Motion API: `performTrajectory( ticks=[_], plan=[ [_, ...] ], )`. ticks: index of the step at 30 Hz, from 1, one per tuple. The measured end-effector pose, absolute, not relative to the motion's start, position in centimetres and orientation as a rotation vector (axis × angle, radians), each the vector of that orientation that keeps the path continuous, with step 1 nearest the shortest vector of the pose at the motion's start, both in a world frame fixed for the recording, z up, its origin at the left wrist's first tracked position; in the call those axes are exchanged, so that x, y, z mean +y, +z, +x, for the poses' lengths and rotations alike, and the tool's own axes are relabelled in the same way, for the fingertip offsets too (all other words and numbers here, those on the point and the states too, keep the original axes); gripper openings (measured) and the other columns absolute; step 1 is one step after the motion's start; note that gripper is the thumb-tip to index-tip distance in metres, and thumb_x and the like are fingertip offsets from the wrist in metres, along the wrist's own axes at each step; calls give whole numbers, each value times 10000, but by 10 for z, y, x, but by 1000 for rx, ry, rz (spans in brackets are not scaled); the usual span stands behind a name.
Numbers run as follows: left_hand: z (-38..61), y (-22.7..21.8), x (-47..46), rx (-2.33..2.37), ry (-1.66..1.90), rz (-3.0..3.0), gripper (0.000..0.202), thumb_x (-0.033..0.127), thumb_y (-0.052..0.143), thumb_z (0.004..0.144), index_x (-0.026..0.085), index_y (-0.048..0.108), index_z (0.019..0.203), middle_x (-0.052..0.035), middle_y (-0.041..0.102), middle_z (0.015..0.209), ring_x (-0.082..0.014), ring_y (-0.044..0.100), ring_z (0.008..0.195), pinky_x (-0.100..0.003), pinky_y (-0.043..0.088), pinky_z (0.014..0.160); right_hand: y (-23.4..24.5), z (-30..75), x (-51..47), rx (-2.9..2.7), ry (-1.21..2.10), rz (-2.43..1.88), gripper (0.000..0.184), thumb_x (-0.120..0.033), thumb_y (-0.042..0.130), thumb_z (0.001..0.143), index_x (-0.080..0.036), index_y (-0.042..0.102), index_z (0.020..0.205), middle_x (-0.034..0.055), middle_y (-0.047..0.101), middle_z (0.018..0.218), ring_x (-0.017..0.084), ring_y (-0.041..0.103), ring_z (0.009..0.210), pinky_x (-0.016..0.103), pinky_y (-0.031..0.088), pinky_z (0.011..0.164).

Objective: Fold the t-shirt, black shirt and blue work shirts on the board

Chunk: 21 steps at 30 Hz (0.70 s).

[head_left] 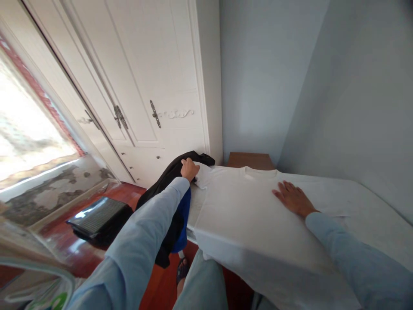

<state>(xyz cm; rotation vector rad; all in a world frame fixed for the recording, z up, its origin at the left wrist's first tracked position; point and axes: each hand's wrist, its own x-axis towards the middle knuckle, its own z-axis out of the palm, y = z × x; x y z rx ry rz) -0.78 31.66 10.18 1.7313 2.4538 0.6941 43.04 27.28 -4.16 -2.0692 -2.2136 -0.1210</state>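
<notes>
A white T-shirt [238, 211] lies spread over a long surface, its collar toward the wall and its lower part hanging over the near edge. At the end of its left sleeve, my left hand [189, 169] has its fingers closed on the cloth. My right hand [295, 198] rests flat on the shirt, right of the collar, with fingers apart. Just beyond and below my left hand, a black garment [171, 168] is draped over something blue [183, 215]. The shirt's right sleeve blends into the white cover [364, 202] around it.
A white wardrobe [171, 64] with dark handles stands ahead on the left. A brown wooden piece [251, 160] sits against the grey wall [258, 77]. On the red floor lies a black, shiny package [100, 219]. A white tube frame [41, 263] is at lower left.
</notes>
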Motion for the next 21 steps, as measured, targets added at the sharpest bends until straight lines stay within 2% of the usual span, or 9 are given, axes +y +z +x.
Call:
performTrajectory(
  ticks=[4,8,11,14,16,18,21],
  plan=[
    [-21,105,327,2474,546,1711,343,239,699,794,121,711,1116,-237,690,1225,-368,685,1122,-407,546,871,-39,428,272,-2199,-98,-2069,710,-553,228,990,-120,467,1499,196,400,1602,333,351,1492,508,303,1194],
    [-23,113,335,2464,551,1810,257,184,601,851,172,748,1061,-176,742,1161,-335,687,1126,-391,535,872,-36,425,270,-2200,-77,-2086,703,-525,247,986,-98,462,1500,204,384,1610,336,339,1497,523,306,1192],
    [-7,120,334,2443,627,1946,305,224,497,941,217,707,1162,-131,724,1225,-300,658,1177,-380,510,911,-34,423,269,-2211,-96,-2085,707,-518,232,989,-83,464,1496,211,384,1608,338,345,1493,525,313,1187],
    [26,118,324,2267,625,2252,359,296,393,1021,224,625,1287,-124,709,1241,-264,663,1149,-355,492,916,-34,422,268,-2210,-99,-2092,718,-523,222,994,-73,458,1501,217,383,1606,341,344,1493,523,311,1187],
    [51,110,314,1969,494,2569,350,379,447,1020,239,621,1290,-107,724,1193,-255,676,1109,-353,479,937,-34,423,269,-2208,-91,-2108,724,-533,218,997,-78,447,1511,209,373,1614,336,335,1499,515,306,1191],
    [69,99,306,1666,380,2817,431,495,530,979,229,614,1307,-113,727,1177,-279,672,1112,-396,450,998,-34,423,269,-2211,-91,-2123,729,-544,212,1000,-84,442,1516,202,365,1620,331,327,1504,507,304,1193],
    [75,82,304,1513,444,2888,603,589,463,985,169,528,1413,-163,686,1264,-311,639,1178,-445,433,1039,-35,424,270,-2226,-118,-2113,730,-550,205,1004,-83,451,1509,208,377,1612,333,338,1498,505,312,1187]
  ],
)
